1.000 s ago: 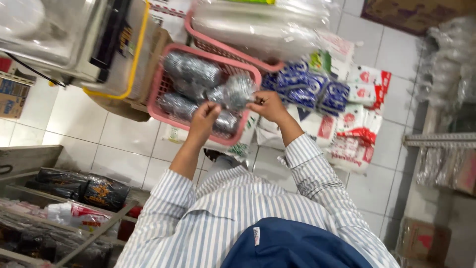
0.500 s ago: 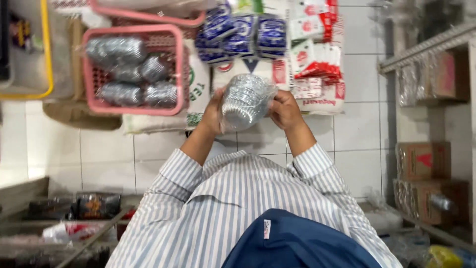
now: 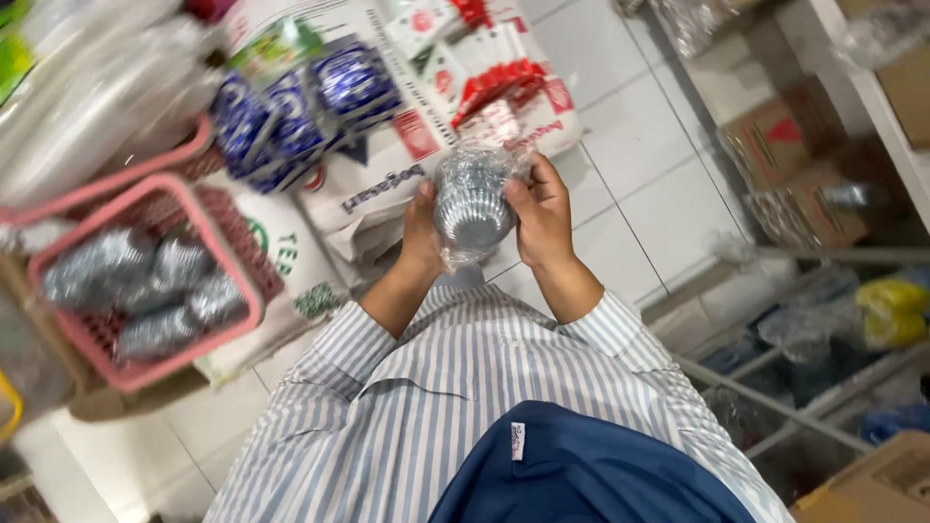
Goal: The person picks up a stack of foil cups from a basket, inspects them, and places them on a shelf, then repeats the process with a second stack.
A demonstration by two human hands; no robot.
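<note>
I hold a clear plastic bag of stacked silver foil cups [image 3: 472, 205] between both hands at chest height. My left hand [image 3: 420, 230] cups its left side and my right hand [image 3: 542, 215] grips its right side and top. My striped shirt sleeves fill the lower part of the view. Below the bag lie white printed sacks [image 3: 373, 189] on a white tiled floor.
A pink plastic basket [image 3: 247, 291] with several similar silver packs [image 3: 145, 291] stands at the left. Blue-wrapped packs [image 3: 291, 107] and red-and-white packets [image 3: 504, 87] rest on the sacks. Shelves with cardboard boxes [image 3: 785, 145] and bagged goods [image 3: 882, 310] line the right.
The view has swung so the basket moved left and down. The silver pack, first lifted from the basket, stays held between both hands, now more upright.
</note>
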